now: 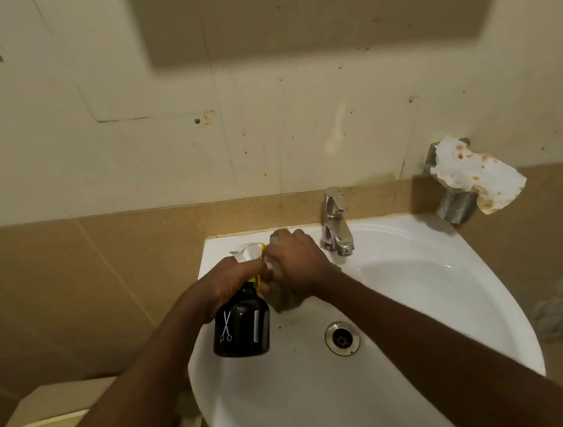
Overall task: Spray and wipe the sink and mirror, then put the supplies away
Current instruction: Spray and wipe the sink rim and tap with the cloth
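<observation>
Gripping spray bottle [241,327] in left hand [233,280], right hand [298,263] clutching cloth [283,299] above sink [416,269]

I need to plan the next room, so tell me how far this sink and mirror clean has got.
Early stage. Done: nothing that shows clearly; dark specks remain in the sink near the drain. In hand: the left hand holds the spray bottle over the basin, and the right hand grips a cloth beside its nozzle. Left: wiping the sink, the mirror, which is out of view, and putting supplies away.
</observation>
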